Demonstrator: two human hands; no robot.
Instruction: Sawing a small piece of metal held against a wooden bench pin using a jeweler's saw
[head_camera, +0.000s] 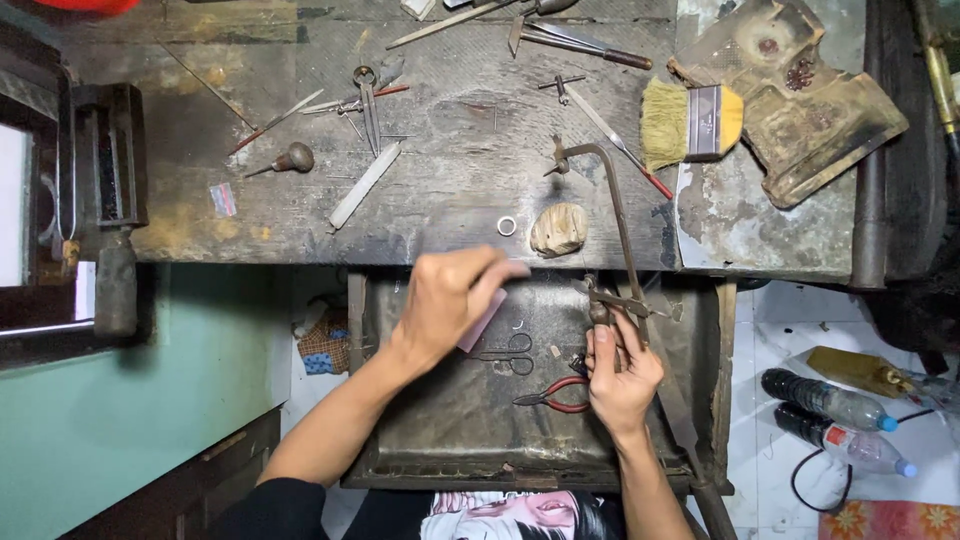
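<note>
Head view, left hand (450, 300) pinching pink block (483, 320)

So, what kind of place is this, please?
Probably a jeweller's or metalworker's bench: a scarred dark wooden worktop strewn with hand tools, a thin-framed metal saw held by the right hand, and a small silver ring beside the left hand.

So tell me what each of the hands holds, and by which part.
Right hand: jeweller's saw frame, gripped at its handle end. Left hand: a small pink block, pinched at its upper end.
</note>
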